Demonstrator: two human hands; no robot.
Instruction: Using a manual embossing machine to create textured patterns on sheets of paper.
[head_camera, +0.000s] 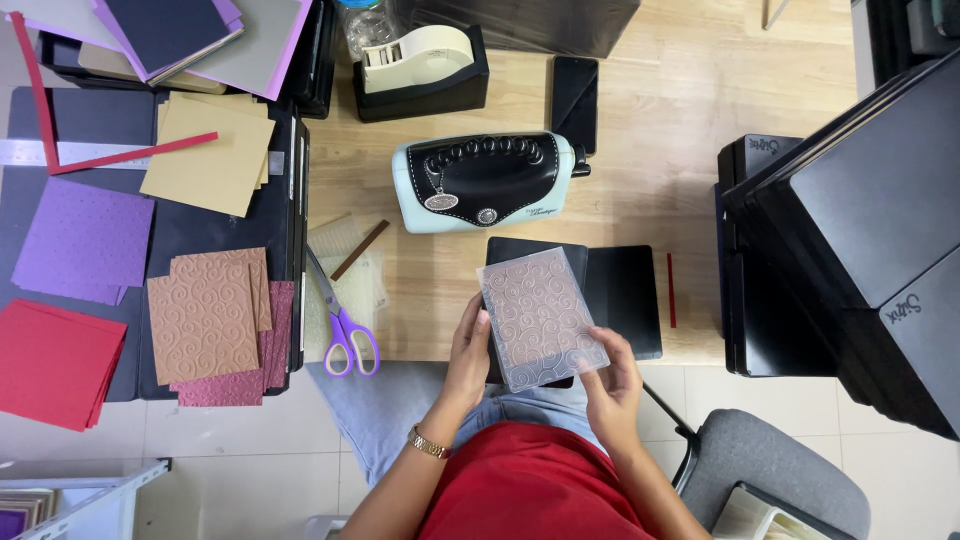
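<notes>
Both hands clamped on a clear plastic embossing folder with swirl pattern (540, 318): left hand (468, 352) one edge, right hand (612, 378) the other. Purple-handled scissors (342, 322) lie nearby on the wooden table (640, 150).

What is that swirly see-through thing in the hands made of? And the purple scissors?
The swirly folder looks like clear, frosted plastic: brown paper shows through it, and light glints off its raised swirls. The left hand and right hand grip its edges. The scissors seem to have shiny metal blades and smooth purple plastic handles.
</notes>
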